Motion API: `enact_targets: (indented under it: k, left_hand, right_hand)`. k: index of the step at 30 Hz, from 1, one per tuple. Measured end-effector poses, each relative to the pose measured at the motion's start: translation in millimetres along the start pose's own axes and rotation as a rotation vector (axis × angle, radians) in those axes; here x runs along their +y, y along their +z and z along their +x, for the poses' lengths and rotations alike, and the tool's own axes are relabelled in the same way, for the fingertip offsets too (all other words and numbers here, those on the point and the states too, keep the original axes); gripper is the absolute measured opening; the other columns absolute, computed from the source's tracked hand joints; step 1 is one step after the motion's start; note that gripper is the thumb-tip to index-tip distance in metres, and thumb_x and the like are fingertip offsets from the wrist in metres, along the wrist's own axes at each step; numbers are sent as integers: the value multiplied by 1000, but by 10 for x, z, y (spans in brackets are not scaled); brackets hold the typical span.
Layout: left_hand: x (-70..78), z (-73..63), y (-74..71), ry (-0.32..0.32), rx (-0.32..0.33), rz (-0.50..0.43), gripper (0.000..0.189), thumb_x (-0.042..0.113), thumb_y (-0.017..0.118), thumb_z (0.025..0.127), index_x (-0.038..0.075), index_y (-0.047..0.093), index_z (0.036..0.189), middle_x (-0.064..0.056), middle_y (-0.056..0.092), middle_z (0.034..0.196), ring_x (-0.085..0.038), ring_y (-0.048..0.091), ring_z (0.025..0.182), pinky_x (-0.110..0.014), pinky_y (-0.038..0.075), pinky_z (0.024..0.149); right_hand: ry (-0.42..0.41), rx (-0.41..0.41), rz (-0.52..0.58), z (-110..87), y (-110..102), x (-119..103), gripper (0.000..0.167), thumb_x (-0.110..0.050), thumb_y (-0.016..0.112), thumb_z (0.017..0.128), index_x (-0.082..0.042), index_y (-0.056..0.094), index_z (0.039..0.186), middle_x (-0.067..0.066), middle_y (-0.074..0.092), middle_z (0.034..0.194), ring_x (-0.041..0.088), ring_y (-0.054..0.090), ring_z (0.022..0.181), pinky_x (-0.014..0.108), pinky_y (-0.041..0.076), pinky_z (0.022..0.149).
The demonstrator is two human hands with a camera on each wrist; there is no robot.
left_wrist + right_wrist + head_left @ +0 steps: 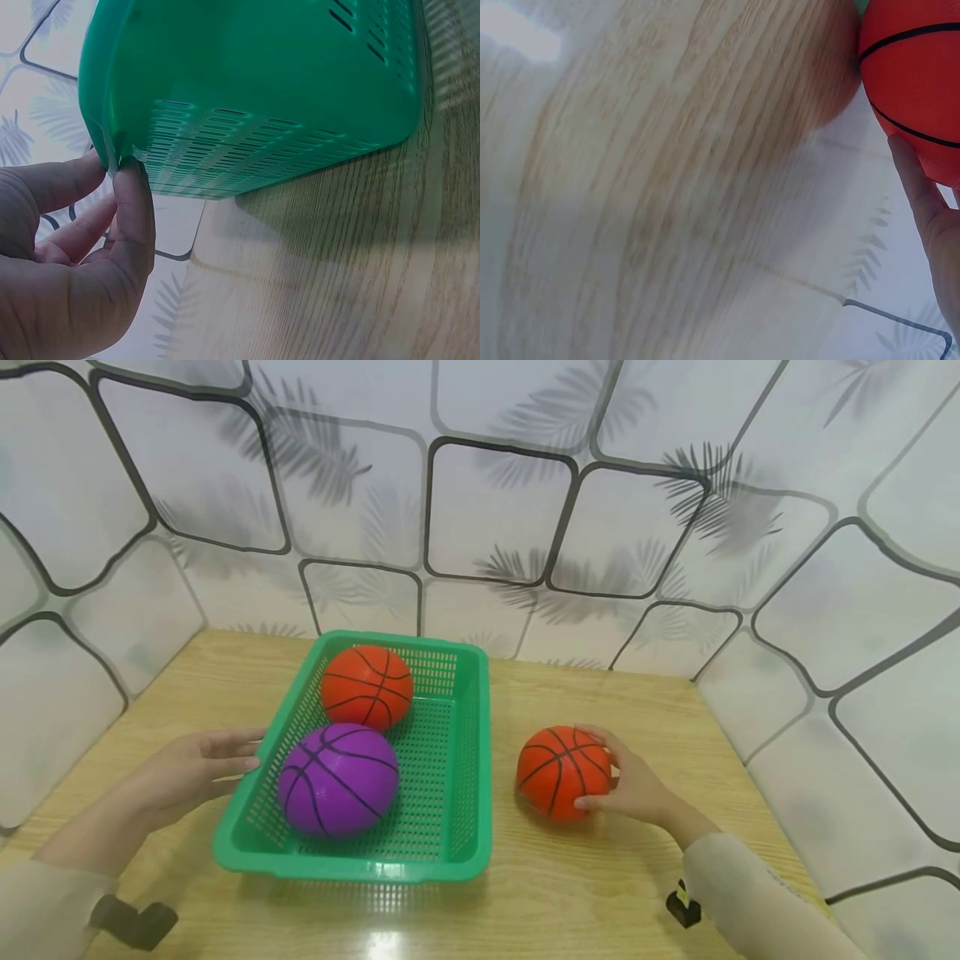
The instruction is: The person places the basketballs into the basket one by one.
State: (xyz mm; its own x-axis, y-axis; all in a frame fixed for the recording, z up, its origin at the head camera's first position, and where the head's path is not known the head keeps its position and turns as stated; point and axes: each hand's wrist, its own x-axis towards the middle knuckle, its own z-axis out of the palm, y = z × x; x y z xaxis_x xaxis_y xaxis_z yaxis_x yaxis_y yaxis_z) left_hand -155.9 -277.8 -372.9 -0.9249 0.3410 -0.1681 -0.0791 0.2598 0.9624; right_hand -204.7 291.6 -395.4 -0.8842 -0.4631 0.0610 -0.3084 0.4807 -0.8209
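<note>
A green plastic basket [468, 760] with slotted walls stands on the wooden table. Inside it a red basketball [367, 688] lies toward the far end, with a purple basketball [339, 781] close in front of it. My left hand [191, 768] pinches the basket's left rim between thumb and fingers, as the left wrist view shows at the rim [112, 97]. To the right of the basket, my right hand [633, 781] grips a second red basketball [562, 772] from its right side. Whether that ball touches the table cannot be told.
The wooden table [600, 893] is bordered by a patterned wall covering [502, 510] at the back and both sides. Dark straps or mounts [682, 906] hang by both wrists.
</note>
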Motion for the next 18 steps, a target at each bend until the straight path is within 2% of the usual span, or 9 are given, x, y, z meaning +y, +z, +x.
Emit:
enact_targets:
  k: [8,13,18]
  left_hand:
    - [-2,5,-4,8,-3,-16,62,14,55,97,-13,24,143,-30,32,144,2,54,106,-23,49,91]
    - [-10,6,-7,10,-9,-21,62,14,55,97,-13,23,144,-30,30,145,2,53,106,-22,49,91]
    - [-25,10,-14,12,-13,-34,63,14,55,97,-12,23,144,-28,32,145,2,53,106,-22,49,91]
  right_hand:
    - [12,28,-42,-5,-187,-45,92,-15,85,72,-26,31,145,18,29,147,45,43,122,39,57,80]
    - [2,53,-31,52,-338,-166,93,-11,84,72,-25,30,146,17,29,147,45,44,121,43,57,80]
    - [-14,78,-27,138,-460,-328,94,-7,84,72,-22,29,147,16,32,146,43,46,120,41,57,79]
